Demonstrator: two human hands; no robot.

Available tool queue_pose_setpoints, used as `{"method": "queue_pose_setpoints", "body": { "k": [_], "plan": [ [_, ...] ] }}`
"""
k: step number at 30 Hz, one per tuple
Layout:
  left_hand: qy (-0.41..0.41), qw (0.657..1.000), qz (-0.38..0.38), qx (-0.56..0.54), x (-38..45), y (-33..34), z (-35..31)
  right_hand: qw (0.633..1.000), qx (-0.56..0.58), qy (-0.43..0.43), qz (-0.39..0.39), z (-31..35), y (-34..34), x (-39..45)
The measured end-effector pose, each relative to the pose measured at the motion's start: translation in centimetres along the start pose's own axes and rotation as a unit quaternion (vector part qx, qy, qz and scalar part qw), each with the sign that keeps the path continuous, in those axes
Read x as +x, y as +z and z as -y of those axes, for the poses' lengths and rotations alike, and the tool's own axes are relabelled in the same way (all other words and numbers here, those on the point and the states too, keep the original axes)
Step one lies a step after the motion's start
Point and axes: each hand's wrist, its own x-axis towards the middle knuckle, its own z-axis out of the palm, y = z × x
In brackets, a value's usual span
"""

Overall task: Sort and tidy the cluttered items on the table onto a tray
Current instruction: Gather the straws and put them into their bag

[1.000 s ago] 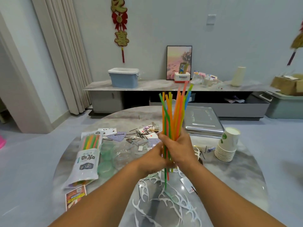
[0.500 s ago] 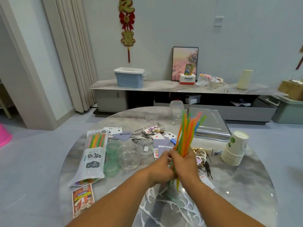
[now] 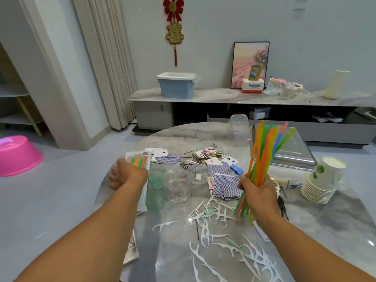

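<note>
- Head view, the only one. Your right hand (image 3: 257, 193) is wrapped tight around the bundle of coloured straws (image 3: 264, 155), gripping low on the shafts. Short ends stick out below the fist, long ends fan up and away, tilted toward the far right.
- Low grip looks deliberate: one fist keeps the whole bunch together and leaves your other hand free.
- Metal tray (image 3: 293, 153) sits beyond the grip, directly behind the straw tips. Straws are above the table, not yet on the tray. I judge the tilt is you lining them up for it.
- Your left hand (image 3: 127, 175) is well apart from the bundle, out to its left, hovering over the straw packet (image 3: 138, 161). Fingers are curled loosely and blurred; I see nothing in them, and cannot tell whether they touch the packet. My guess is you're going for the bag to re-sleeve the straws.
- Between the two hands: clear plastic cups (image 3: 177, 186), playing cards (image 3: 223, 182), hairpins (image 3: 195, 159).
- Nearer you than the grip: floss picks (image 3: 207, 218) scattered loose.
- Right of the grip: stack of paper cups (image 3: 323, 180).
- Sorting is early; most clutter is still on the marble table (image 3: 335, 231).
</note>
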Motion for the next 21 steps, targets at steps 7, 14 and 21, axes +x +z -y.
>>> {"method": "queue_pose_setpoints", "body": {
  "k": [7,14,21],
  "plan": [
    [-0.018,0.983,0.156,0.096,2.5,1.8,3.7,1.000,0.020,0.001,-0.010,0.4,0.7,0.5],
    [0.005,0.988,0.100,0.119,2.5,2.4,5.1,0.999,0.035,0.004,0.009,1.6,2.1,-0.5],
    [-0.150,0.872,0.198,-0.422,1.8,-3.7,-2.5,0.994,0.112,-0.008,0.018,5.9,3.0,-1.1]
  ]
}}
